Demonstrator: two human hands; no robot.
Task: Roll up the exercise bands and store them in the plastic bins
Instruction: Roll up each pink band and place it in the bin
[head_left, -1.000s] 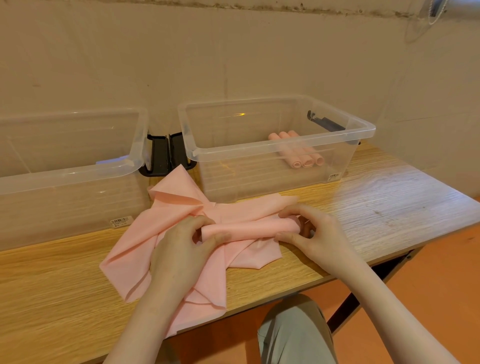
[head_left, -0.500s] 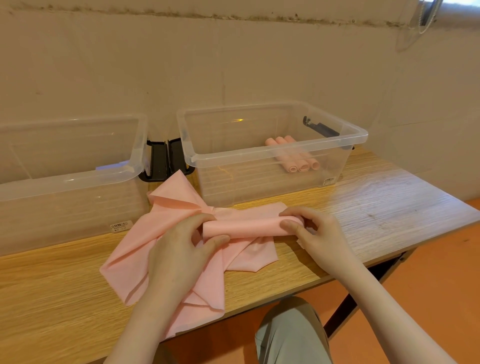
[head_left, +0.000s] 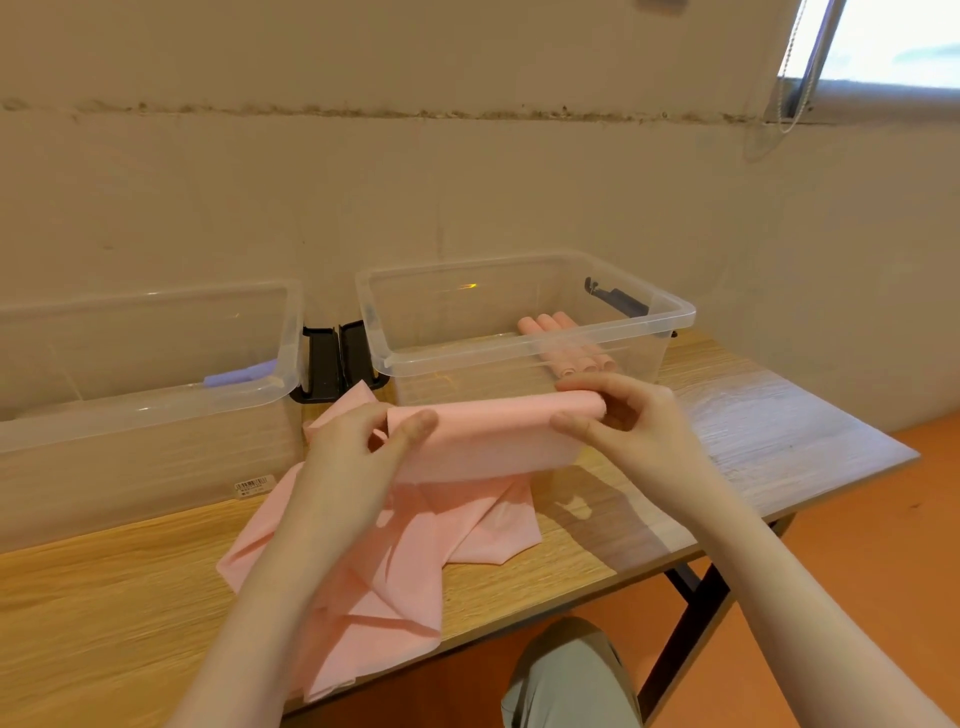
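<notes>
A: What materials are seen?

B: A thin, matte pink exercise band (head_left: 483, 436), partly rolled into a tube at its upper edge, is held at mid-frame above a wood-grain table (head_left: 753, 431); its creased tail is draped on the table below. Three pink rolls (head_left: 566, 345) are seen in the right clear plastic bin (head_left: 524, 338).

A: And the hands?

B: The roll's ends are pinched by the left hand (head_left: 358, 457) and right hand (head_left: 628, 431), fingers curled.
</notes>
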